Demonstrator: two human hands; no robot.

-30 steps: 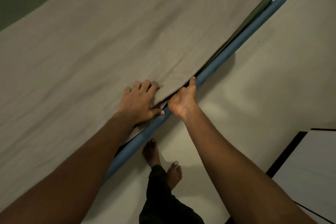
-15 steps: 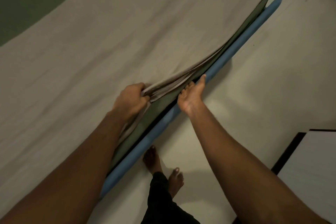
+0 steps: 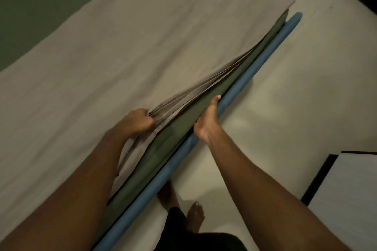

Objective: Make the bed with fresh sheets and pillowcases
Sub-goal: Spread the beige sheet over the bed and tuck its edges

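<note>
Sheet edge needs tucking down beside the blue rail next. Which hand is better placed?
Left, probably. The left hand grips the bunched edge of the sheet, lifted above the mattress. The right hand holds no sheet; it rests at the mattress side by the rail, fingers hidden.
</note>
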